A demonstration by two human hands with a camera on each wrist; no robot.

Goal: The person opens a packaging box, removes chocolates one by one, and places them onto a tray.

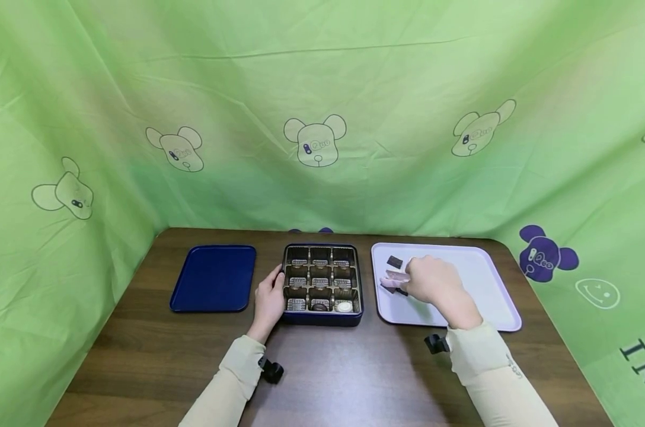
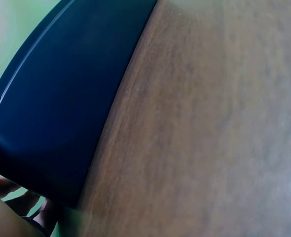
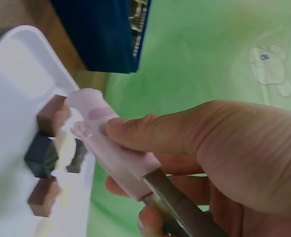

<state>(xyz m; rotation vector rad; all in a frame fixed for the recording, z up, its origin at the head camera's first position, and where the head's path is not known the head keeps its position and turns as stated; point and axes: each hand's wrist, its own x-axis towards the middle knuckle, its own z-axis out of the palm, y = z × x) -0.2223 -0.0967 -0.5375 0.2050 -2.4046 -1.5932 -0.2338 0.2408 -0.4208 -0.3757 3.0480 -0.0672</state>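
Note:
A dark blue box [image 1: 322,320] with a divided gold insert stands mid-table. In its front row sit a dark chocolate [image 1: 319,307] in the middle compartment and a round white chocolate [image 1: 344,306] at right. My left hand [image 1: 269,299] grips the box's left side, thumb at the rim; the left wrist view shows the box wall [image 2: 61,98]. Over the tray, my right hand [image 1: 434,280] holds tongs [image 3: 121,153] with pink tips and metal arms. Brown chocolate [image 3: 53,116] and dark chocolate [image 3: 42,155] pieces lie near the tips. Whether the tips hold anything, I cannot tell.
A pale lilac tray [image 1: 488,296] stands to the right of the box, with the chocolates near its left edge. At the left lies a dark blue lid [image 1: 213,279]. Green printed cloth [image 1: 317,196] hangs behind and beside the wooden table [image 1: 344,373].

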